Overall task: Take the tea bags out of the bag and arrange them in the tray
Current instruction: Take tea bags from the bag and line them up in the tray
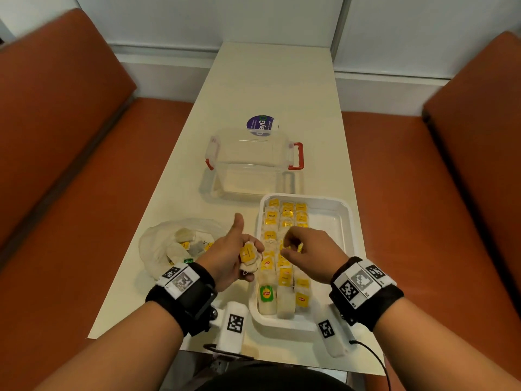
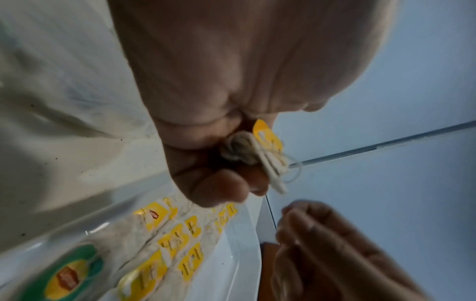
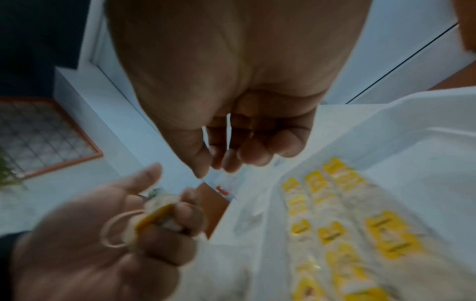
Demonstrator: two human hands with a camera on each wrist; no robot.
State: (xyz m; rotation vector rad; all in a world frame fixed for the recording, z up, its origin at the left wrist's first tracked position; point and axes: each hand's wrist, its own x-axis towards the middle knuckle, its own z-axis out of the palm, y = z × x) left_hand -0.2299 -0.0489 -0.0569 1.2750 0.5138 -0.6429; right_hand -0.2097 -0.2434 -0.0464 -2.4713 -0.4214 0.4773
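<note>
L hand point(image 1: 231, 255) grips a small bunch of tea bags point(image 1: 248, 256), thumb up; R hand point(image 1: 307, 253) empty, fingers loosely curled, over white tray point(image 1: 342, 218) w/ rows of bags.

Soft, even indoor light fills the head view, with faint shadows on the table point(image 1: 270, 88) and wide-angle bending at the edges. Both wrist views are dimmer, bluish, motion-blurred; the close palms sit in shadow and tray point(image 3: 425, 142) labels smear.

Head looks down; wrists close, sharing tray point(image 1: 348, 218).
</note>
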